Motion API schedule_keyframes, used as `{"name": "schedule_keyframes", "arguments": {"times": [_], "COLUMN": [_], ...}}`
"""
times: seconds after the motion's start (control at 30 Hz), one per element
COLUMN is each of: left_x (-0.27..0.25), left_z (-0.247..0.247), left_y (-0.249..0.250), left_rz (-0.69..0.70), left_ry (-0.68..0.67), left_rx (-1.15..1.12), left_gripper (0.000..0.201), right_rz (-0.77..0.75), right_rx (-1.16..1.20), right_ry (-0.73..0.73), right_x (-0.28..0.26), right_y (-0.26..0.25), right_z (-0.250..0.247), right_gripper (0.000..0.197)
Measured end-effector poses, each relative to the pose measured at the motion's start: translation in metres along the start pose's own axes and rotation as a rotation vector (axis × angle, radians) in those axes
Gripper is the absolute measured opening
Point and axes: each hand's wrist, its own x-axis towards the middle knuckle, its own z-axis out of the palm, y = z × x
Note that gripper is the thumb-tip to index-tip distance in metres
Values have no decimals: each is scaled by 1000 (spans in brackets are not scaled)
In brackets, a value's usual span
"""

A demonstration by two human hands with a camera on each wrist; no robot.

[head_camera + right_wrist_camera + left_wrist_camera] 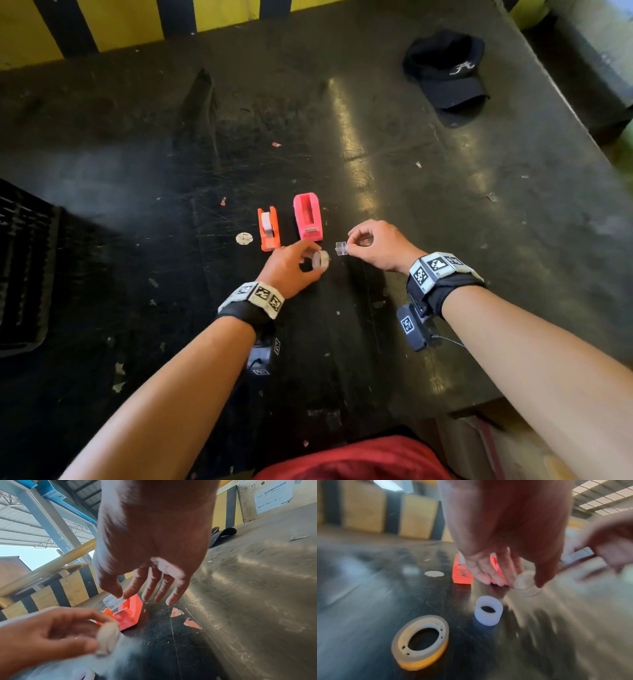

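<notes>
My left hand [313,257] holds a small clear tape roll [321,259] upright between thumb and fingers, just above the dark table [394,164]. The roll [526,584] is blurred in the left wrist view. My right hand [350,245] pinches a small clear plastic piece [341,248] between thumb and index finger, a short gap to the right of the roll. In the right wrist view the clear piece [113,602] hangs over the pink tape dispenser [128,614]. The pink dispenser [307,216] stands empty; an orange dispenser [269,229] to its left carries a roll.
A yellow-edged tape roll [420,642] and a white ring-shaped core [488,612] lie on the table under my left wrist. A white round disc [244,238] lies left of the orange dispenser. A black cap [448,73] sits far right, a black crate [24,267] at the left edge.
</notes>
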Motion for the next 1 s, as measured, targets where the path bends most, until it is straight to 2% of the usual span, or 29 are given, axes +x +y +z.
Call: {"name": "schedule_keyframes", "arguments": {"times": [0.13, 0.33, 0.43, 0.63, 0.73, 0.93, 1.0], "left_x": [-6, -16, -21, -26, -26, -24, -22], "left_z": [-25, -39, -42, -47, -50, -58, -58], "left_y": [2, -4, -10, -12, -12, -13, -13], "left_rz": [-9, 13, 25, 38, 49, 24, 25], "left_ry": [-27, 18, 45, 33, 43, 14, 15], "left_rx": [-211, -287, -342, -334, -306, -244, -228], "left_gripper": [44, 45, 42, 44, 44, 42, 42], "right_rz": [-15, -69, -68, -70, -49, -9, 3], "right_rx": [7, 68, 56, 77, 68, 100, 114], "right_ry": [-49, -52, -90, -186, -186, -198, -198], "right_x": [3, 12, 16, 17, 19, 23, 26], "right_y": [-7, -33, -39, -54, -55, -53, -52], "right_z": [5, 22, 26, 32, 35, 35, 36], "right_gripper": [17, 9, 12, 9, 12, 4, 7]}}
